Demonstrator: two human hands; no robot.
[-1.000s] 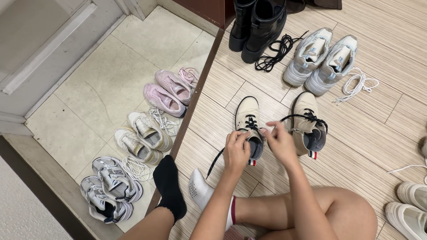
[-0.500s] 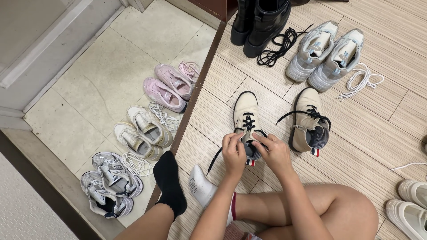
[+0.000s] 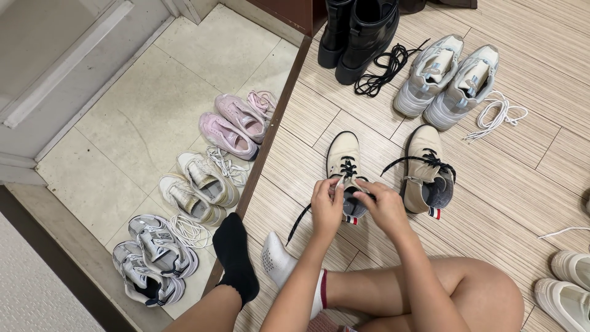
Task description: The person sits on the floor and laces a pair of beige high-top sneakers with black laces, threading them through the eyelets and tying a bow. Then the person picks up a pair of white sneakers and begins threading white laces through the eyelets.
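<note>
Pinching the black lace (image 3: 344, 169) at the collar of the beige high-top shoe (image 3: 342, 157) on the striped wooden floor (image 3: 516, 184), left hand (image 3: 326, 206) and right hand (image 3: 385, 207) both closed on it; matching shoe (image 3: 424, 169) just beside.

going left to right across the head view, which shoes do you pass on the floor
grey and white sneakers → cream sneakers → pink sneakers → beige boot being laced under left hand and right hand → second beige boot → grey sneakers
</note>
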